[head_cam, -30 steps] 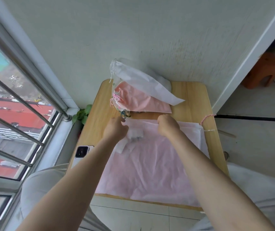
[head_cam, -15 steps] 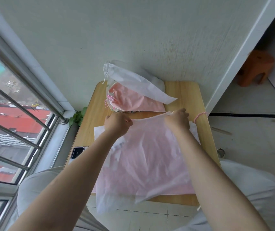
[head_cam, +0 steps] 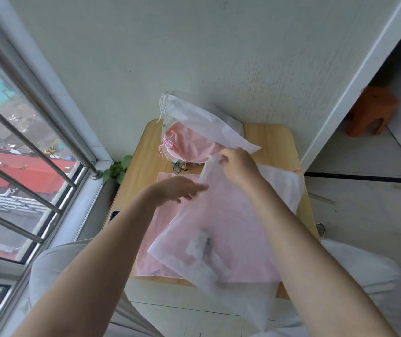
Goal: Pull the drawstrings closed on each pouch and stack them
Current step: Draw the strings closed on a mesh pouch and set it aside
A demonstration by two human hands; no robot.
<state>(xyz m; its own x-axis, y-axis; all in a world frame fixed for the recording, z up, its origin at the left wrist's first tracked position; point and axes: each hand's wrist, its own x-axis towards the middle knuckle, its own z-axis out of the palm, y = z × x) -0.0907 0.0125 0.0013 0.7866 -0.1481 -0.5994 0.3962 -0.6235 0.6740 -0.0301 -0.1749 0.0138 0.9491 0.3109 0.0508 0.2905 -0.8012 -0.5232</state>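
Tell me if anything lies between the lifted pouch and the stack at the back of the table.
Nothing visible does. The right hand pinches the top edge of the translucent white pouch just in front of the stack; only bare table lies between. The left hand hovers open to the side.

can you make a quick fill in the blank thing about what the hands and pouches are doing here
1. The right hand pinches the top edge of a sheer ____ pouch.
2. The left hand holds nothing; its fingers are ____.
3. The closed pouches are stacked at the table's ____ edge, by the wall.
4. The phone lies near the table's ____ edge.

Missing words: white; open; far; left
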